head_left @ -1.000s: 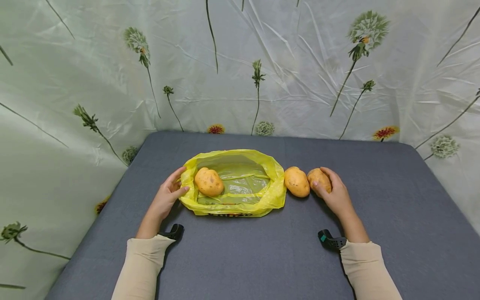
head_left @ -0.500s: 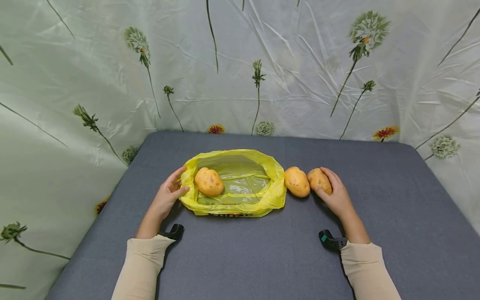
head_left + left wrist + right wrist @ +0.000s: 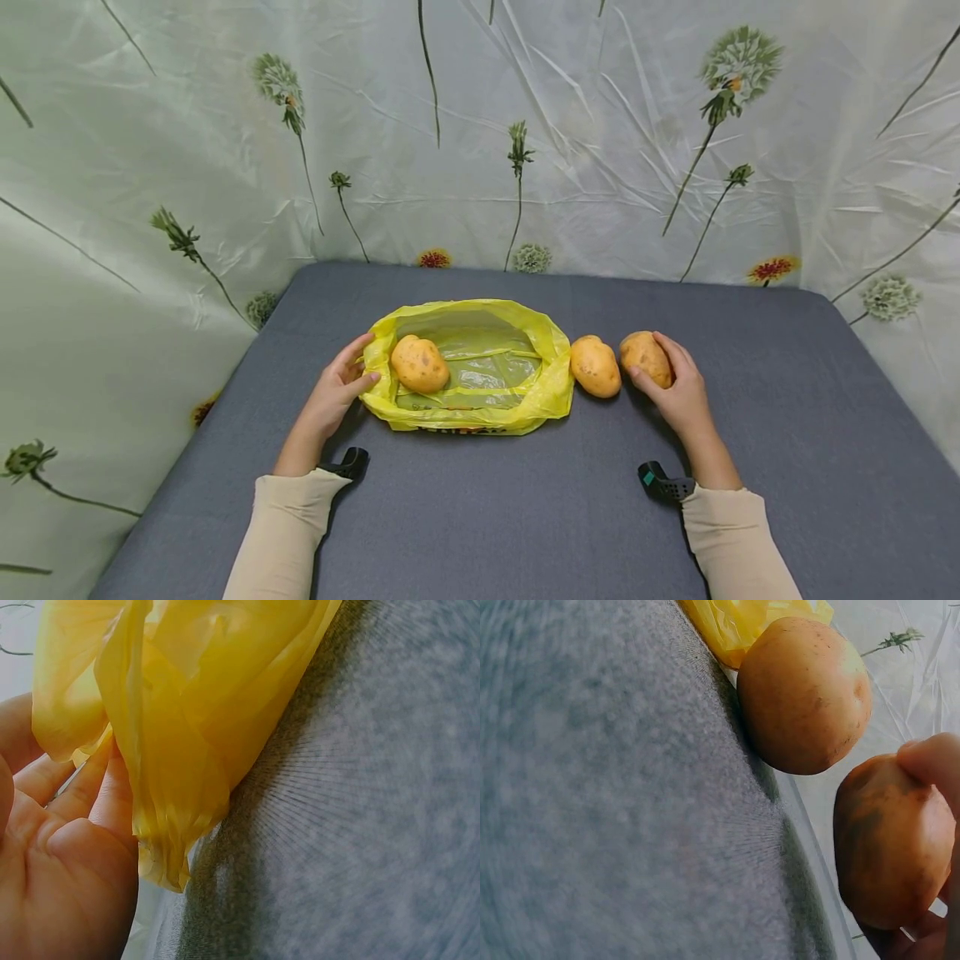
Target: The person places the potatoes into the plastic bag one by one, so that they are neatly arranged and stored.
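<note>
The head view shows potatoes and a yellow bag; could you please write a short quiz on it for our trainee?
1. How many potatoes lie inside the yellow bag?
2. True or false: the bag is closed.
3. Which hand holds a potato: A, left; B, right; C, neither?

Key: 1. One. 2. False; it gapes open. 3. B, the right hand; the left hand touches the bag.

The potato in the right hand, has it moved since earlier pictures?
Yes: the held potato shifted slightly up and rightward in the head view, away from the other potato beside the bag.
</note>
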{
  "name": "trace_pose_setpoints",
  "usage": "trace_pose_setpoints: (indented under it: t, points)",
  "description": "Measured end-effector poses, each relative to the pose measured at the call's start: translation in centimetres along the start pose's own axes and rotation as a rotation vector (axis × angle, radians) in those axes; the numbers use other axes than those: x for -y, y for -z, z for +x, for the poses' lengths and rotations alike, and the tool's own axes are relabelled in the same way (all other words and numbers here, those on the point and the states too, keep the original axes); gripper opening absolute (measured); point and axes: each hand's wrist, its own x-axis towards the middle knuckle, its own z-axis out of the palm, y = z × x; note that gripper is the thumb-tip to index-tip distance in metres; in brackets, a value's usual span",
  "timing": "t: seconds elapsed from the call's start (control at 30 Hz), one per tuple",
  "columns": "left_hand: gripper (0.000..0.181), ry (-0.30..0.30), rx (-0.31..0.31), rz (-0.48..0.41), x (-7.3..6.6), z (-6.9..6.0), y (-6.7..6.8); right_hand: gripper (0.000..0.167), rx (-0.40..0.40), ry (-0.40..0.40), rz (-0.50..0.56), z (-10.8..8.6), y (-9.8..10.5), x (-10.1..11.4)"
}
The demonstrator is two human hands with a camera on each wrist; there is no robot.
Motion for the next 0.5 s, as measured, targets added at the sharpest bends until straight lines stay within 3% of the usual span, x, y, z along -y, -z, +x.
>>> trace_pose_setpoints:
  t: [0.3, 0.5]
  points:
    - [0.062, -0.022, 0.000, 0.000, 1.9, 0.6, 0.7, 0.066, -0.074, -0.011, 0.012, 0.0, 0.1, 0.7]
    - [0.063, -0.038, 0.001, -0.005, 2.0, 0.7, 0.7, 0.066, -0.112, 0.019, 0.039, 0.2, 0.2, 1.4]
